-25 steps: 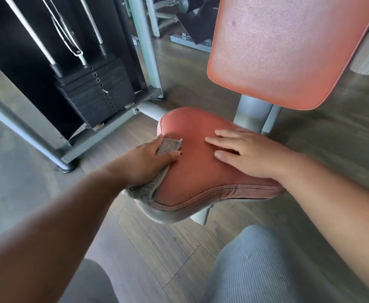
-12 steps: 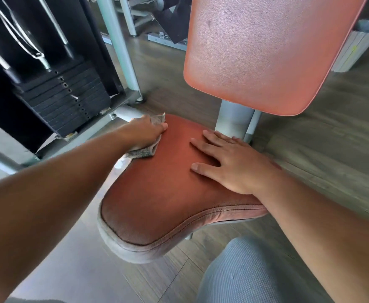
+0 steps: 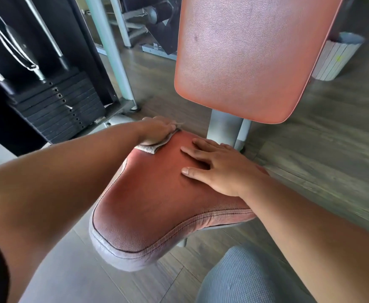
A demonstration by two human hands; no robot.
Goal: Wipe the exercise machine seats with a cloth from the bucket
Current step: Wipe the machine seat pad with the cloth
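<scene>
A worn red padded seat (image 3: 153, 200) with a grey front edge fills the middle of the head view. Above it stands the matching red backrest (image 3: 247, 55). My left hand (image 3: 157, 130) presses a small grey cloth (image 3: 155, 147) against the seat's far left corner, closed over it. Only an edge of the cloth shows under the fingers. My right hand (image 3: 220, 169) lies flat on the right side of the seat, fingers spread, holding nothing. No bucket is in view.
A black weight stack (image 3: 56, 108) with guide rods stands at the left, inside a pale metal frame post (image 3: 109, 51). The seat's grey support column (image 3: 225, 127) rises behind it. A white ribbed bin (image 3: 336, 60) sits on the wood floor at far right. My knee (image 3: 251, 278) is below.
My left hand has slid the cloth along the seat's left side from the near edge to the far corner. My right hand has stayed flat on the seat.
</scene>
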